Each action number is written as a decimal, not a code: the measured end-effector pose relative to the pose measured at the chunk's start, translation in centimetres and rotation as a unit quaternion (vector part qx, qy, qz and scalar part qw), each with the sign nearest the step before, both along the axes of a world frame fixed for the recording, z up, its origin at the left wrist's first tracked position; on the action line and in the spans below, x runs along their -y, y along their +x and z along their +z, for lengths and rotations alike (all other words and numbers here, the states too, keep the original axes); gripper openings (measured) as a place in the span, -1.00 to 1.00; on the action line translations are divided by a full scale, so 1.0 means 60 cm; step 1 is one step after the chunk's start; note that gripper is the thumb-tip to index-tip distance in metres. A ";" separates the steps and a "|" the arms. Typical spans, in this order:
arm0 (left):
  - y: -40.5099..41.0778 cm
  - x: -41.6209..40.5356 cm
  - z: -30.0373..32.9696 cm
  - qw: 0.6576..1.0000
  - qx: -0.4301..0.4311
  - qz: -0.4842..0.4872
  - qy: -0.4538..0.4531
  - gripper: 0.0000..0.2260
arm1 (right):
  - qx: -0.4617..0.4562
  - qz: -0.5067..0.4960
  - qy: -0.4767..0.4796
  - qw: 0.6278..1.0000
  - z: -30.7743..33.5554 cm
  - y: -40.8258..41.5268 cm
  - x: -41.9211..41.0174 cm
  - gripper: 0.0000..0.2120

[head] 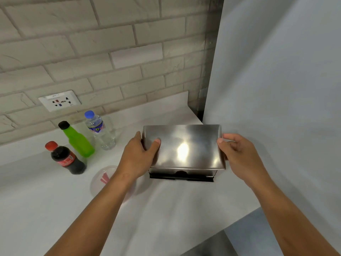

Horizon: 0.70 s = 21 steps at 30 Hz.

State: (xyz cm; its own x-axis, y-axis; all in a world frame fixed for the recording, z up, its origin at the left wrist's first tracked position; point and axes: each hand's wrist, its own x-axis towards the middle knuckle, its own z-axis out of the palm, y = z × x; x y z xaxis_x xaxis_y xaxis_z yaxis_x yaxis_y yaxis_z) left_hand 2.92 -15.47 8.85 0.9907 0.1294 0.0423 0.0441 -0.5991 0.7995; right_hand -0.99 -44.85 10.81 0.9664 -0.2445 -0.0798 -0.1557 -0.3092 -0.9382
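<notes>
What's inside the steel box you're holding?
On the steel box, only a narrow dark opening along the front edge shows, with a rounded dark shape in it. Its shiny top covers everything else; contents cannot be seen. The left hand and right hand grip its ends.

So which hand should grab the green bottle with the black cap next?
Probably the left hand: it grips the left edge of the shiny steel box, nearest the green plastic bottle. The right hand holds the far edge, beside the white wall.
</notes>
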 end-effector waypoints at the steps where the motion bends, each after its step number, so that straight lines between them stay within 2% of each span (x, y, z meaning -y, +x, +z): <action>1: 0.007 0.000 -0.001 1.000 -0.004 0.002 0.002 -0.74 | 0.005 -0.005 -0.008 1.000 0.001 0.009 -0.003 -0.70; 7: 0.050 0.001 0.001 0.999 -0.026 0.002 0.034 -0.71 | 0.012 0.008 -0.077 0.997 -0.009 0.056 -0.017 -0.71; 10: 0.070 0.006 0.003 0.997 -0.043 -0.001 0.060 -0.67 | -0.001 0.032 -0.121 0.992 -0.019 0.076 -0.016 -0.55; 13: 0.086 0.007 0.001 0.996 -0.053 0.001 0.066 -0.66 | -0.023 0.040 -0.149 0.988 -0.028 0.088 -0.017 -0.47; 21: 0.116 -0.006 -0.030 0.996 -0.074 0.002 0.054 -0.65 | -0.046 0.092 -0.151 0.983 -0.057 0.111 -0.022 -0.48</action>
